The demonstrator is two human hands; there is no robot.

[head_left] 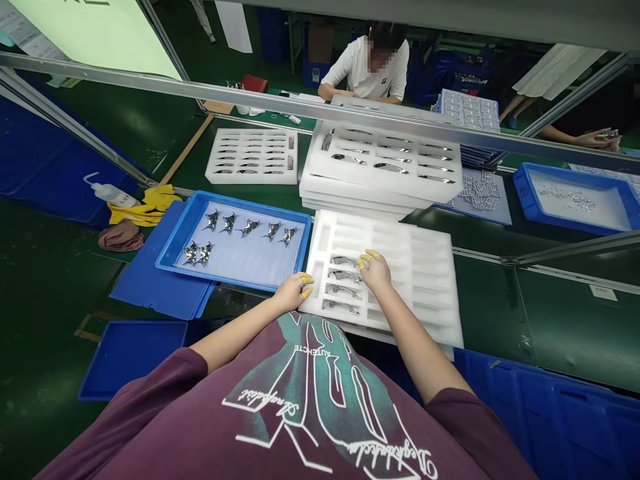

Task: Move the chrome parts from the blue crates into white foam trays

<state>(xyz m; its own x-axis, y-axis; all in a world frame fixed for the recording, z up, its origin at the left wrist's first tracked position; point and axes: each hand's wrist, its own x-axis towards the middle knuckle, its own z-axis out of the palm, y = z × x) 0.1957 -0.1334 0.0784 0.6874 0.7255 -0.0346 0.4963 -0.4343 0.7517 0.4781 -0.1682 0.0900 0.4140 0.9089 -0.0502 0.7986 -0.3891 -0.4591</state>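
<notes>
A white foam tray [425,280] lies in front of me, with several chrome curved handles [343,288] in slots at its left side. My right hand [374,271], its fingertips in yellow cots, rests just right of the top handle and holds nothing. My left hand [293,292], also wearing yellow cots, sits at the tray's near left corner with its fingers apart and empty. A blue tray [235,208] holding several chrome winged parts [250,228] stands to the left of the foam.
Stacked foam trays [385,167] and another foam tray [253,157] hold more chrome parts beyond. A metal rail [320,107] crosses above them, and a person [367,70] works across the green bench [565,320]. Yellow gloves [147,207] lie far left. A blue bin [540,413] stands at lower right.
</notes>
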